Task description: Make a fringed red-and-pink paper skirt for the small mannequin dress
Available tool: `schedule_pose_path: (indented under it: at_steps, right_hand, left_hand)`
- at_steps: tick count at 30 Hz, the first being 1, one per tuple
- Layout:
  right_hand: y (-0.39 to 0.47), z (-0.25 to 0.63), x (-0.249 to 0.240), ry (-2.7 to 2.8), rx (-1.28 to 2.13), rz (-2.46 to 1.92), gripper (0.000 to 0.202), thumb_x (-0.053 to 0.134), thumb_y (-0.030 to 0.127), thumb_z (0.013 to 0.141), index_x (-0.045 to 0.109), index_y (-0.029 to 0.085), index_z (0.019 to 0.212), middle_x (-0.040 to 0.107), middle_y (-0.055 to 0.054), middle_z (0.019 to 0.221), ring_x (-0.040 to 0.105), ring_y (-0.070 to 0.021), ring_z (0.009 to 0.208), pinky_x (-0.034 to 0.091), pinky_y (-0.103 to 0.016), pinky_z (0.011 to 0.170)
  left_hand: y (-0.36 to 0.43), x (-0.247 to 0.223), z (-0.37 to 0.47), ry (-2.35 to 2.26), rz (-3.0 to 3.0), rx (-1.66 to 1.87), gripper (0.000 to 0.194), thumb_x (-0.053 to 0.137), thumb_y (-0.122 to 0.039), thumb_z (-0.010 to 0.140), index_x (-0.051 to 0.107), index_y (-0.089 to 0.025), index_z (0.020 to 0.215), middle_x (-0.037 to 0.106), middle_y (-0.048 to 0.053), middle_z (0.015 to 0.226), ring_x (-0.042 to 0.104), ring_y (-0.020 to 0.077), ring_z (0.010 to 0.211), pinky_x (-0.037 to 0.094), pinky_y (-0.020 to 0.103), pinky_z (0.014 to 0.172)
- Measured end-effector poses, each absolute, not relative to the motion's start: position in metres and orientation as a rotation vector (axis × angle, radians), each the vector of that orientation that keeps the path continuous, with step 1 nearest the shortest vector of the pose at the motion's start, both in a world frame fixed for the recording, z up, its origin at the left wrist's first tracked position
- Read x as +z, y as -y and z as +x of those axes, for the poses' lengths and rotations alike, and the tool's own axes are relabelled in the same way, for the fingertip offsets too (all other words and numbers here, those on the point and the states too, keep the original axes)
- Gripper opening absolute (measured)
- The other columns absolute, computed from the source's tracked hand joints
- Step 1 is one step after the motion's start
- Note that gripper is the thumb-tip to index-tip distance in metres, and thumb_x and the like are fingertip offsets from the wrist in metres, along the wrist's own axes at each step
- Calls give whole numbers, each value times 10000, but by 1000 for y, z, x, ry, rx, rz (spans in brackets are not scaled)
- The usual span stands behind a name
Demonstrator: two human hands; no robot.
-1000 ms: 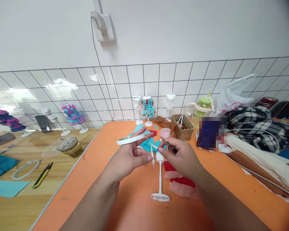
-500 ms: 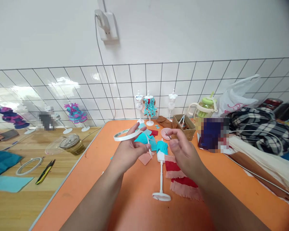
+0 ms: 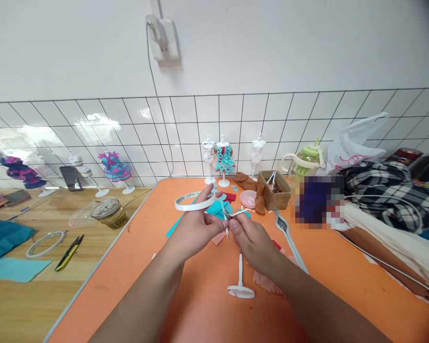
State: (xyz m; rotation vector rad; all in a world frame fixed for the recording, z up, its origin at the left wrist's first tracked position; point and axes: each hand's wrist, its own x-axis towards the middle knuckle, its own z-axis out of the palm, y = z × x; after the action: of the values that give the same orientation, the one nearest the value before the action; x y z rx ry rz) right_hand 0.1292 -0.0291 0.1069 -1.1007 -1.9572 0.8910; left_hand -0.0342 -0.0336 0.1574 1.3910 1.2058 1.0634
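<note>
My left hand (image 3: 196,233) is closed on a roll of white double-sided tape (image 3: 191,206), which rings its fingers. A narrow strip runs from the roll down to the fingertips. My right hand (image 3: 255,240) pinches at this strip, its fingertips meeting those of the left; anything small between them is hidden. Below the hands stands a small white dress form (image 3: 240,286); the hands cover its upper part. Turquoise cloth (image 3: 216,208) lies behind the left hand, and pink frayed cloth (image 3: 268,282) shows under the right forearm.
Behind the hands are a pink bowl (image 3: 248,199), brown cloth (image 3: 246,181), a cardboard box (image 3: 277,197) and several dress forms. A long grey tool (image 3: 291,245) lies beside my right forearm. On the left wooden table are a yellow cutter (image 3: 68,253) and a lidded cup (image 3: 110,214).
My right hand has come left and down to meet the left fingertips at the tape strip. The thin dark object seen at its fingers no longer shows clearly. The view has shifted slightly.
</note>
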Motion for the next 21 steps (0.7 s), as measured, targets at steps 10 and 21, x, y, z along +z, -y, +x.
schedule_pose_path:
  at_steps: [10,21]
  right_hand:
    - [27,129,102,1897,944,-1054,303,292,412,1014,481,220,875,539,27,669,459,-128,551,313,-236,514]
    - [29,125,98,1809,955,-1046,353,273,466,1007,470,219,850,517,35,636,489,-122,522,369,-236,519]
  left_hand:
    - [38,158,-36,-1152,1470,965,930,717,-191,749,204,-384,1501,413,160,1486,654,124,668,555,371,700]
    - [40,159,-30,-1063,1384,1014,927,720,-162,746,222,-349,1505,495,175,1419,654,125,658,554,353,677]
